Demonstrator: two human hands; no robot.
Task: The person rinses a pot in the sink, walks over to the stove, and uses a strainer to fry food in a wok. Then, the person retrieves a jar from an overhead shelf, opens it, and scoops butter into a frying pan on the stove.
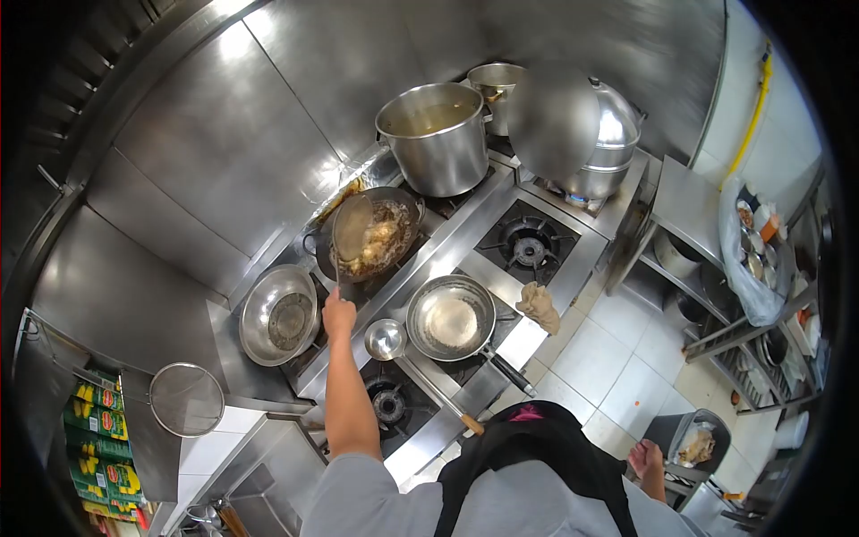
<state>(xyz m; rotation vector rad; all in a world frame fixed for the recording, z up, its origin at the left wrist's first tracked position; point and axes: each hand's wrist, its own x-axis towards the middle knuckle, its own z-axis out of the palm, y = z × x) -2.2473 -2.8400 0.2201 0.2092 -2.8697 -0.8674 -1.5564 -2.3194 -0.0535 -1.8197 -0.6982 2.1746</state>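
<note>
My left hand (pixel 339 315) is closed round the handle of a strainer (pixel 352 227), whose round mesh head is over the dark wok (pixel 394 201). Browned and yellowish food fills the wok beneath it. Down by my right side, near a grey bin, my right hand (pixel 646 456) hangs with its fingers curled; I cannot make out anything in it. A wide steel bowl (pixel 253 315) stands left of the wok. Nearer to me are a ladle (pixel 386 340) with a wooden-ended handle and a frying pan (pixel 450 320) with a black handle.
A tall stockpot (pixel 435 148) and a large steamer pot (pixel 616 134) stand at the back. A crumpled cloth (pixel 539 307) lies at the stove's front edge. A round sieve (pixel 186 399) hangs at left. Shelves (pixel 687 215) and a grey bin (pixel 667 431) are at right.
</note>
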